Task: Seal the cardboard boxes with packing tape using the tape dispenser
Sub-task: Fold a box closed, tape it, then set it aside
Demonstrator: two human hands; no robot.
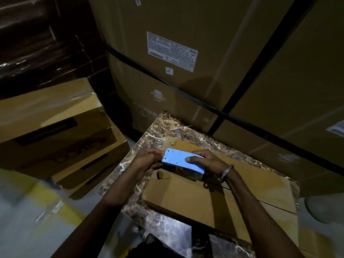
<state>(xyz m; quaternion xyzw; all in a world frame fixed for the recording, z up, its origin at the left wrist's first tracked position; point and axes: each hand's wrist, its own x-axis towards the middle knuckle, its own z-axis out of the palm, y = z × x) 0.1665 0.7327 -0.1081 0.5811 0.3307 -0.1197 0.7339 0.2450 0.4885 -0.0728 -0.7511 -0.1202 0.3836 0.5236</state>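
Above the flat cardboard box (214, 185), one pale-blue tape dispenser (181, 161), toothed at its left end, is gripped by the right hand (204, 161); left hand (149, 158) pinches that end.

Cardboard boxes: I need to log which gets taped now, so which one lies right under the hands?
The flat box on the marbled table, directly beneath both hands and the blue tape dispenser. The others stand stacked left on the floor or tower behind, strapped in black.
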